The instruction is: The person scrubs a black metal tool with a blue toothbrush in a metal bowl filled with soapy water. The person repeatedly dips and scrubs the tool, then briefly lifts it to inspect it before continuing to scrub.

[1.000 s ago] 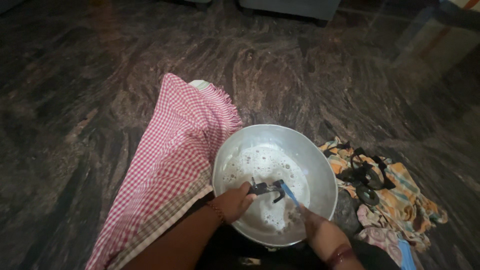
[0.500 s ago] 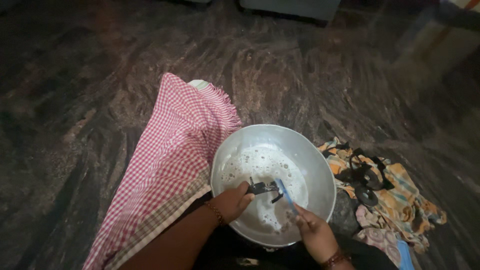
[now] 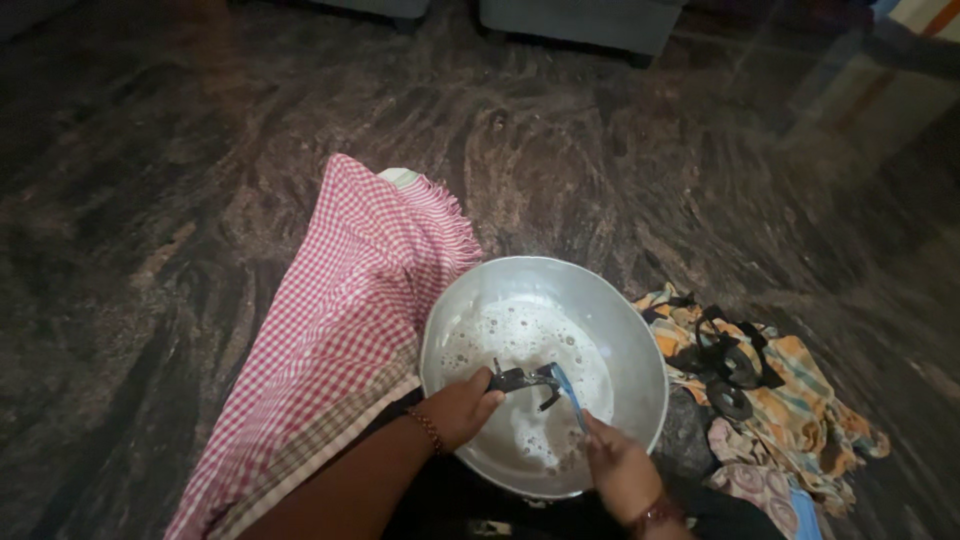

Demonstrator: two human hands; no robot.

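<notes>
Hands working over metal bowl [image 3: 640,330] of soapy water on dark stone floor [image 3: 200,150]. Our left hand [image 3: 462,408] gripping small dark part [image 3: 520,379]; right hand [image 3: 620,465] closing fingers on blue toothbrush [image 3: 568,390], bristles touching part. Checked cloth [image 3: 340,330] lying beside bowl; rags [image 3: 790,400] lying at right.

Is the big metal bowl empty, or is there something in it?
Not empty. The metal bowl holds foamy, bubbly water across its bottom, though it is far from full.
</notes>
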